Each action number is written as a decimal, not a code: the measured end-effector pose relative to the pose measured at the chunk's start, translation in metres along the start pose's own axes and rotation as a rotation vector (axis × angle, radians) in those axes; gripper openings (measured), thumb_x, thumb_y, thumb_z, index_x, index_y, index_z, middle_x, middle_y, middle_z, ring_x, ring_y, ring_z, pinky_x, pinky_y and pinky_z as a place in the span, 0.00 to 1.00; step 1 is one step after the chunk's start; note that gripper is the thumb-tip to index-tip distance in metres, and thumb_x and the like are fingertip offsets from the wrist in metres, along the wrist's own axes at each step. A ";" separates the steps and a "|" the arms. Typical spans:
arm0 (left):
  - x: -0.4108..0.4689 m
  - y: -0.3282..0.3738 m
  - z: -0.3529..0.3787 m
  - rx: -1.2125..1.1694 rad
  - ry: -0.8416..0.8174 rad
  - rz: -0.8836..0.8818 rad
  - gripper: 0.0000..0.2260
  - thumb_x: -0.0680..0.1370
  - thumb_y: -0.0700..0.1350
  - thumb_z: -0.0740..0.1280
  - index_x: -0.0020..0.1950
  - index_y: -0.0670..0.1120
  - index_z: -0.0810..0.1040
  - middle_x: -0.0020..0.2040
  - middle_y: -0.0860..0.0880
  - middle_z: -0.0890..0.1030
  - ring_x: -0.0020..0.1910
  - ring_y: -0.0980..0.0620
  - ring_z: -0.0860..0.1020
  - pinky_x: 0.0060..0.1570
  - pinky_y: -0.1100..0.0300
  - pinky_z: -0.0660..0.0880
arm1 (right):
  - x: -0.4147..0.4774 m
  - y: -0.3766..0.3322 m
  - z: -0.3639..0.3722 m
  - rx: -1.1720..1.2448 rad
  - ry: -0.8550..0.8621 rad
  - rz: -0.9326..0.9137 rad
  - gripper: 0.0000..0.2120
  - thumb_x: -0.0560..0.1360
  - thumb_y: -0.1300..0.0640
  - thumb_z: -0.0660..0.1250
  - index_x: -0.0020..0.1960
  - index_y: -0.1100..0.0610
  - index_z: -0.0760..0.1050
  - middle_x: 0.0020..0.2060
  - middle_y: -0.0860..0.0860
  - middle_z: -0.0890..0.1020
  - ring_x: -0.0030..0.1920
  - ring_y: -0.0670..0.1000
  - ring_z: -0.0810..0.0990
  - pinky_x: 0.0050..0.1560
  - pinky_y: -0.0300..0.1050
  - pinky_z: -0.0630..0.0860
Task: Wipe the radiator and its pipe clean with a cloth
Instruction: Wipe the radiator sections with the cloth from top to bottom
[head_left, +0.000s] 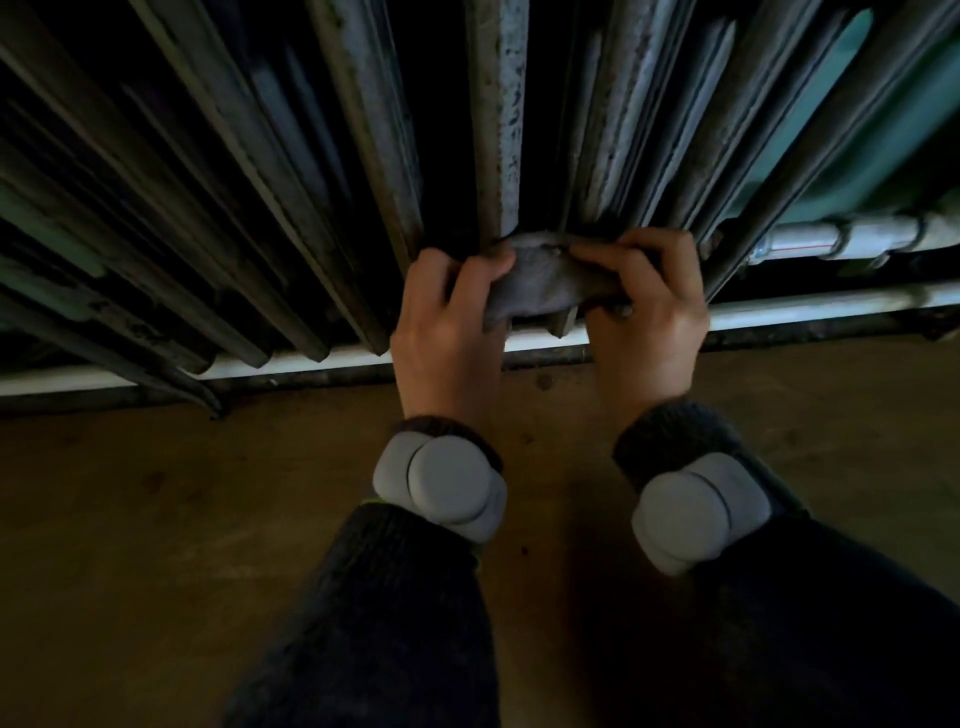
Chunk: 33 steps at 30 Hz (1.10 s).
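Dark knitted sleeves (374, 613) fill the bottom of the view, each wrist wearing a rounded grey band (441, 480). Just beyond them, a dark grey cloth (545, 280) is stretched sideways between both hands, pressed against the lower ends of the middle fins of a radiator (498, 130). Left hand (441, 332) grasps the cloth's left end, fingers curled round it. Right hand (649, 322) pinches the right end, its fingers bent over the fabric. The radiator's tall, dark, grimy metal fins fan upward across the whole top of the view; one central fin shows pale, speckled paint. To the right of the hands, a pale pipe (841, 240) with fittings runs sideways from the radiator's base. Lower down, a long white pipe (311, 361) runs along behind the fin ends. A green wall (883, 156) shows at upper right. A brown floor (156, 519) lies below.
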<state>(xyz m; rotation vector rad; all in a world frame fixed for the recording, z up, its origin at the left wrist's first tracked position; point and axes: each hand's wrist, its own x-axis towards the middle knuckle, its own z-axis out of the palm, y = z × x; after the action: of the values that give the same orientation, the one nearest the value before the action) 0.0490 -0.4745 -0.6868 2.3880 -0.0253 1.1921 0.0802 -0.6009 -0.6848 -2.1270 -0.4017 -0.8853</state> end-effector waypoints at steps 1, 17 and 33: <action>-0.005 -0.002 0.000 -0.002 -0.012 -0.009 0.11 0.71 0.38 0.64 0.51 0.48 0.69 0.45 0.50 0.65 0.41 0.51 0.70 0.35 0.66 0.67 | -0.005 0.002 0.003 -0.006 -0.016 0.005 0.13 0.65 0.70 0.63 0.48 0.65 0.80 0.45 0.64 0.77 0.49 0.52 0.73 0.54 0.32 0.70; -0.064 -0.037 -0.008 0.101 -0.397 -0.251 0.16 0.61 0.25 0.69 0.46 0.37 0.81 0.40 0.38 0.77 0.35 0.38 0.78 0.27 0.58 0.73 | -0.072 0.005 0.039 -0.013 -0.360 0.139 0.17 0.63 0.73 0.63 0.48 0.64 0.81 0.47 0.63 0.78 0.46 0.63 0.79 0.47 0.55 0.79; -0.055 -0.055 0.004 0.125 -0.434 -0.408 0.09 0.65 0.26 0.69 0.41 0.36 0.76 0.40 0.38 0.77 0.34 0.38 0.77 0.28 0.59 0.67 | -0.067 0.015 0.063 0.022 -0.440 0.166 0.15 0.61 0.74 0.70 0.47 0.64 0.81 0.42 0.60 0.77 0.40 0.60 0.79 0.38 0.52 0.80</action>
<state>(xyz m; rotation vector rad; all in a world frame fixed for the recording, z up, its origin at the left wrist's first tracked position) 0.0302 -0.4377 -0.7525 2.5493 0.3874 0.4945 0.0693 -0.5623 -0.7690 -2.2919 -0.4427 -0.3126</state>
